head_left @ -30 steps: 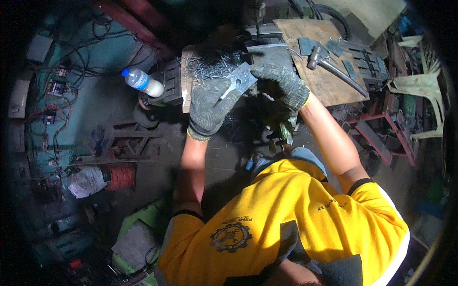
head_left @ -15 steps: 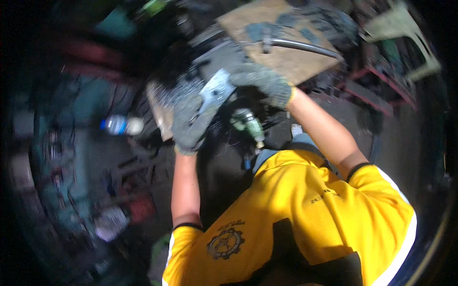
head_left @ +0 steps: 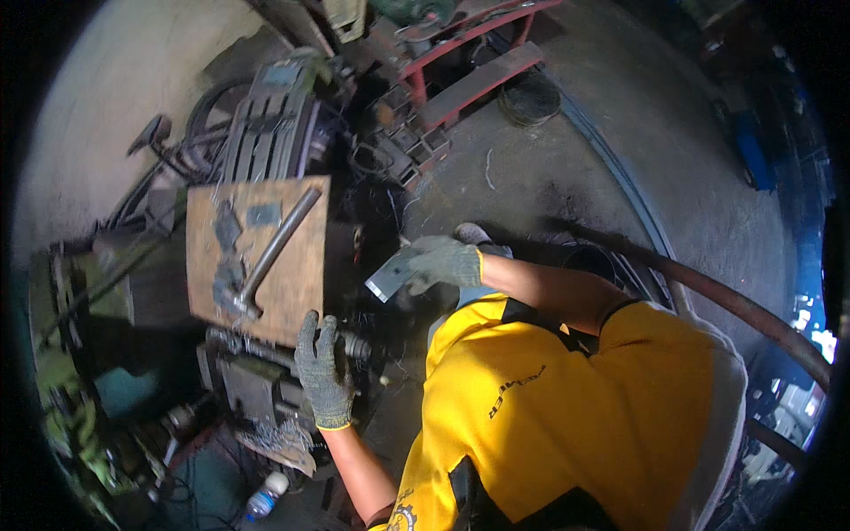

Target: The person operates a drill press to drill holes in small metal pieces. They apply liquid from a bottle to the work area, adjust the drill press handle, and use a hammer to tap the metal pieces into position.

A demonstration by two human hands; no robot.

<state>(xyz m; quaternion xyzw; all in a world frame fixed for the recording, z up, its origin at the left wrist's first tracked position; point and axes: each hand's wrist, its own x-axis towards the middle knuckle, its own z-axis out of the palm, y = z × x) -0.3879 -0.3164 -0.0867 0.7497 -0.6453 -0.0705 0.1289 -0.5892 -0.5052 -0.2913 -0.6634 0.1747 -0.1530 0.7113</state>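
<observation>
— Over the dark workshop floor (head_left: 567, 168), what do we have in our hands?

— Our right hand (head_left: 443, 263), gloved, is clenched around a small flat metal plate (head_left: 387, 277); the plate sticks out to the left of the fingers, its long axis slanting down toward the left. Our left hand (head_left: 323, 376), also gloved, rests with fingers spread and loosely curled on a dark metal machine (head_left: 257, 376); we cannot tell whether it truly grips anything.

— Which way does the plate lie from the machine?

— Up and to the right of it, held in the air, apart from the left hand. The right hand is clearly the nearer one, since it holds the plate.

— And beside us?

— A wooden board (head_left: 297, 288) serves as our counter, just left of the plate. On it lies a hammer (head_left: 270, 252), handle pointing up and right, head at the lower left, next to a few grey metal scraps (head_left: 228, 226). A plastic bottle (head_left: 266, 496) lies on the floor below; we see no open containers
</observation>
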